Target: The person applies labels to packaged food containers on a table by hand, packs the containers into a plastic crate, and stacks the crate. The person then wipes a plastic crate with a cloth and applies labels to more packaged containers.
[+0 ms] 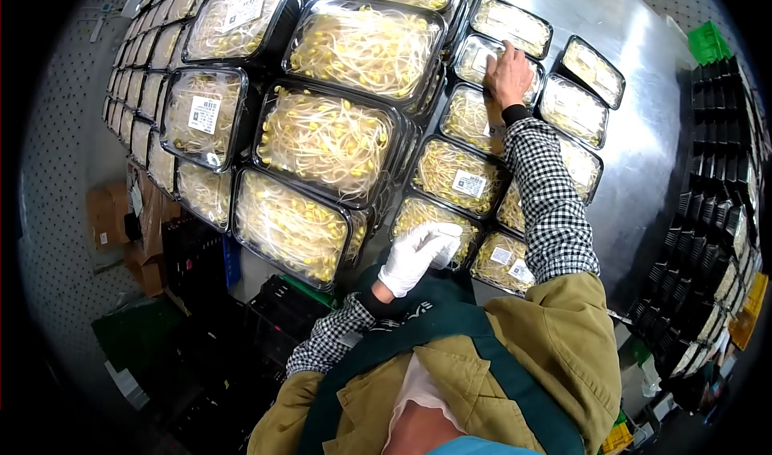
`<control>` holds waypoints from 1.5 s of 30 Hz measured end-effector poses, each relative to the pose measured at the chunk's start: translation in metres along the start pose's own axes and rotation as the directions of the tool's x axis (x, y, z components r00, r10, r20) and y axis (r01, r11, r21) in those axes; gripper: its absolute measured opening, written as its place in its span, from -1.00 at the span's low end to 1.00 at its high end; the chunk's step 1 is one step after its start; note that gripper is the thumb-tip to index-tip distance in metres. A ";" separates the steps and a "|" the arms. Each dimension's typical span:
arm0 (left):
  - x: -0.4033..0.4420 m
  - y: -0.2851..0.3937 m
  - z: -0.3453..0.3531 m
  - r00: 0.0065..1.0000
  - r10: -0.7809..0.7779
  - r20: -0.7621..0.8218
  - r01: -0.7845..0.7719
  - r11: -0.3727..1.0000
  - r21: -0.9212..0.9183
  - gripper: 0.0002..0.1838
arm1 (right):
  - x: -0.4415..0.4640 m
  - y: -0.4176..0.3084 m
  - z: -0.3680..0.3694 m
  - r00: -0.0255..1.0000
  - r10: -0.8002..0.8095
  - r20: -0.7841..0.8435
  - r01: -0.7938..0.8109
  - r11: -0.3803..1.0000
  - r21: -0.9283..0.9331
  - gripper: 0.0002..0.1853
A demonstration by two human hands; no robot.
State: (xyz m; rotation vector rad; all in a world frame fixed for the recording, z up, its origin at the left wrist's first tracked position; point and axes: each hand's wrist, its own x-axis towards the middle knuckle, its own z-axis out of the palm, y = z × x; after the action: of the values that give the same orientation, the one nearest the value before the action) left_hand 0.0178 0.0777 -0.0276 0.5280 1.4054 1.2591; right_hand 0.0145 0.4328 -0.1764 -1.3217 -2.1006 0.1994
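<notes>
In the head view, the person's right hand (511, 75) is bare and reaches toward the far edge of the desk (647, 125), coming down on the lid of a small tray of bean sprouts (473, 57). Its fingers are loosely bent on top and not closed around anything; whether they press hard cannot be told. This tray lies 2nd from the far end of the left-hand row, with another small tray (511, 25) beyond it.

The left hand (420, 252), in a white glove, is near the desk's near edge, just over a small tray (420, 214). Its fingers are drawn together; I cannot tell whether they pinch anything.

Small trays lie in roughly 2 rows between the large stacked trays (326, 143) on the left and the desk's bare right side. 1 nearer tray (457, 180) bears a printed label (469, 183), and the tray at the near edge (498, 260) shows 2.

The step in hand seems to be work on the lid under the right hand, perhaps smoothing a label or straightening the tray; the fingers hide which. The next move probably calls for a light, flat touch that keeps the film undented and the neighbouring trays in line.
</notes>
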 end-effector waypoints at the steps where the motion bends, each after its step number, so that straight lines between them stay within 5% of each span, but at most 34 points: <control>1: 0.001 -0.004 0.000 0.997 0.029 -0.066 -0.028 0.999 0.015 -0.79 | 0.002 0.002 -0.002 1.000 0.001 -0.020 0.000 0.997 0.073 -0.65; 2: 0.003 -0.008 0.003 0.990 0.058 -0.128 -0.054 0.998 0.033 -0.80 | -0.001 0.008 -0.009 0.981 -0.110 -0.158 0.129 0.985 0.117 -0.71; 4: 0.014 -0.017 0.003 0.956 0.139 -0.258 -0.111 0.987 0.118 -0.83 | -0.031 0.000 -0.049 0.959 -0.018 0.283 -0.056 0.966 0.252 -0.67; 5: 0.019 -0.026 0.003 0.926 0.182 -0.330 -0.126 0.975 0.182 -0.83 | -0.038 -0.045 -0.128 0.577 0.075 0.814 -0.565 0.755 0.331 -0.55; 6: 0.022 -0.031 0.003 0.891 0.224 -0.396 -0.132 0.960 0.245 -0.82 | -0.072 -0.045 -0.148 0.487 -0.167 0.857 -0.540 0.714 0.446 -0.58; 7: 0.027 -0.031 0.002 0.917 0.128 -0.377 -0.121 0.992 0.043 -0.76 | -0.104 -0.045 -0.161 0.402 -0.348 0.847 -0.538 0.659 0.526 -0.59; 8: 0.029 -0.016 0.006 0.938 -0.021 -0.345 -0.022 0.992 -0.122 -0.75 | -0.119 -0.064 -0.196 0.295 -0.374 0.879 -0.656 0.590 0.471 -0.66; 9: 0.036 -0.034 0.001 0.939 0.018 -0.344 -0.037 0.998 -0.048 -0.78 | -0.140 -0.061 -0.202 0.257 -0.306 0.917 -0.735 0.555 0.391 -0.76; 10: 0.041 -0.032 0.002 0.938 0.057 -0.343 -0.051 0.998 0.027 -0.82 | -0.142 -0.063 -0.213 0.343 -0.273 0.899 -0.787 0.439 0.434 -0.82; 13: 0.035 -0.031 0.008 0.993 -0.021 -0.118 -0.002 0.983 -0.184 -0.91 | -0.125 -0.031 -0.178 0.642 -0.098 0.760 -0.560 0.618 0.552 -0.84; 14: 0.035 -0.041 0.008 0.995 -0.086 -0.056 0.067 0.957 -0.283 -0.90 | -0.110 -0.023 -0.159 0.648 0.081 0.757 -0.595 0.674 0.437 -0.79; 15: 0.029 -0.033 0.009 0.993 -0.116 0.004 0.113 0.959 -0.259 -0.85 | -0.101 -0.008 -0.126 0.885 -0.011 0.465 -0.194 0.900 0.390 -0.72; 17: 0.016 -0.014 0.013 0.984 -0.162 0.079 0.176 0.956 -0.234 -0.77 | -0.085 -0.007 -0.085 0.971 -0.072 0.227 -0.004 0.948 0.318 -0.69; 18: 0.012 -0.008 0.013 0.980 -0.174 0.096 0.192 0.953 -0.233 -0.73 | -0.082 -0.011 -0.069 0.956 -0.055 0.288 -0.002 0.981 0.192 -0.71; 20: 0.004 -0.009 0.011 0.983 -0.153 0.106 0.174 0.959 -0.225 -0.68 | -0.090 -0.018 -0.057 0.971 -0.188 0.145 0.182 0.982 0.058 -0.73; 25: -0.001 -0.017 0.005 0.997 -0.014 0.074 0.018 0.998 -0.061 -0.74 | -0.086 -0.015 -0.056 0.974 -0.208 0.090 0.194 0.970 0.145 -0.73; 28: -0.001 -0.008 0.008 0.994 -0.054 -0.099 0.048 0.997 -0.062 -0.89 | -0.112 -0.015 -0.087 0.982 -0.068 0.178 0.010 0.950 0.312 -0.72; 29: -0.001 -0.012 0.007 0.983 -0.057 -0.174 0.040 0.994 -0.102 -0.89 | -0.118 -0.035 -0.128 0.828 0.006 0.560 -0.288 0.862 0.417 -0.71; 30: -0.003 -0.018 0.006 0.967 -0.072 -0.246 0.038 0.989 -0.141 -0.88 | -0.130 -0.057 -0.173 0.521 -0.008 0.853 -0.589 0.721 0.366 -0.70; 31: 0.002 -0.029 0.003 0.951 -0.101 -0.293 0.053 0.984 -0.168 -0.83 | -0.152 -0.063 -0.196 0.427 -0.191 0.884 -0.651 0.614 0.447 -0.71; 32: 0.007 -0.042 -0.002 0.932 0.056 -0.359 -0.026 0.996 0.087 -0.82 | -0.169 -0.066 -0.214 0.343 -0.377 0.860 -0.714 0.491 0.500 -0.72; 36: 0.006 -0.047 -0.005 0.987 -0.009 -0.158 0.008 1.000 -0.001 -0.85 | -0.196 -0.052 -0.220 0.529 -0.092 0.844 -0.766 0.376 0.521 -0.83; 38: -0.001 -0.048 -0.008 0.992 -0.125 0.019 0.126 0.989 -0.074 -0.84 | -0.190 -0.034 -0.183 0.705 0.043 0.708 -0.533 0.691 0.489 -0.78; 40: -0.016 -0.043 -0.009 0.983 -0.150 0.109 0.150 0.989 0.013 -0.79 | -0.180 -0.037 -0.147 0.921 -0.065 0.384 -0.099 0.915 0.392 -0.77; 41: -0.027 -0.015 -0.005 0.944 -0.273 0.183 0.284 0.958 -0.038 -0.76 | -0.177 -0.043 -0.130 0.941 -0.080 0.329 -0.034 0.945 0.326 -0.76; 45: -0.050 -0.016 -0.009 0.978 -0.158 0.136 0.170 0.982 -0.085 -0.75 | -0.185 -0.064 -0.095 0.960 -0.175 0.218 0.165 0.984 0.061 -0.69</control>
State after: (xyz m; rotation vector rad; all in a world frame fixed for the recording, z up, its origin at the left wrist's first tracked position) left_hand 0.0291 0.0258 -0.0219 0.4112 1.2479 1.1336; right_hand 0.0760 0.2249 -0.1543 -1.1302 -2.3714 0.3305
